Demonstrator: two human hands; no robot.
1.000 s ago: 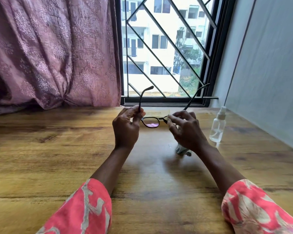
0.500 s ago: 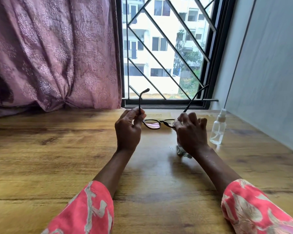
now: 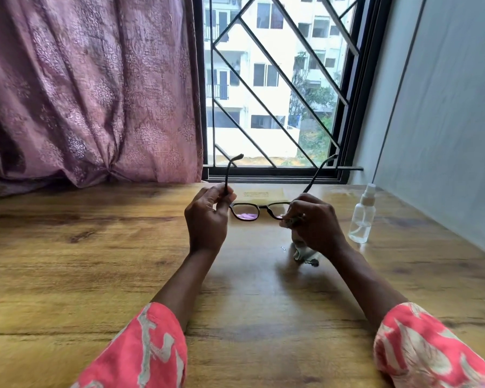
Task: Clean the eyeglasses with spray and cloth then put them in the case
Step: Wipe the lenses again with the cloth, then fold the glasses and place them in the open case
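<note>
Obs., head view: person is sitting at a wood-grain tabletop [image 3: 95, 261] and holding a pair of dark-framed eyeglasses with purple-tinted lenses [image 3: 248, 212] in the air just above it, in front of the black-framed barred window [image 3: 277, 93]. Left hand [image 3: 207, 219] is pinching the left temple arm between thumb and curled fingers, close to the hinge; that arm is pointing up toward the window. Right hand [image 3: 315, 224] is clenching a crumpled grey-white cleaning cloth [image 3: 301, 249] and pressing a fold of it against the right lens, fingers curled round cloth and frame rim together; the loose end of the cloth is hanging below the hand and touching the tabletop. Right temple arm is rising from behind this hand toward the window. Left lens is showing uncovered between the two hands. A small clear plastic spray bottle with a white nozzle [image 3: 362, 219] is standing upright on the tabletop, to the right of the eyeglasses and apart from the right hand. A flat yellowish rectangular item with printed text [image 3: 259, 195] is lying on the tabletop between the eyeglasses and the window; cannot tell what it is. A mauve patterned curtain [image 3: 90, 88] is hanging left of the window. Both forearms are showing coral-pink patterned sleeves [image 3: 140, 351]
</note>
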